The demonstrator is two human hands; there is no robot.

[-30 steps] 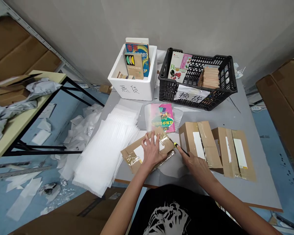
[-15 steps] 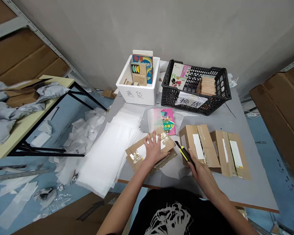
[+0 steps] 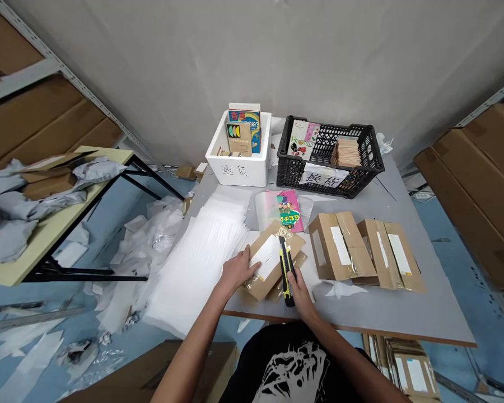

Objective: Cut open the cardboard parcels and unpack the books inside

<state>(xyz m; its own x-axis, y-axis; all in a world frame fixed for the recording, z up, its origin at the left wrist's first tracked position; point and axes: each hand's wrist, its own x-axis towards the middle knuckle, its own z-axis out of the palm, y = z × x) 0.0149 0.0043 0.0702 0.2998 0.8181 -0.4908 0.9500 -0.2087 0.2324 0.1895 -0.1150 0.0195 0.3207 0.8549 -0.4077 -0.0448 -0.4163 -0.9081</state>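
L hand [image 3: 236, 271] lies open, fingers loosely together, pressing on the left edge of the taped cardboard pkg [image 3: 264, 272], which sits on the table [image 3: 382, 313] just right of the foam sheets [image 3: 197, 263]. R hand [image 3: 299, 294] is closed round a yellow utility knife [image 3: 287, 268], forearm angled inward, w/ the knife's tip end over the pkg. Best to keep L palm flat & firm so the pkg can't slide, & keep the blade shallow, well away from L fingers.
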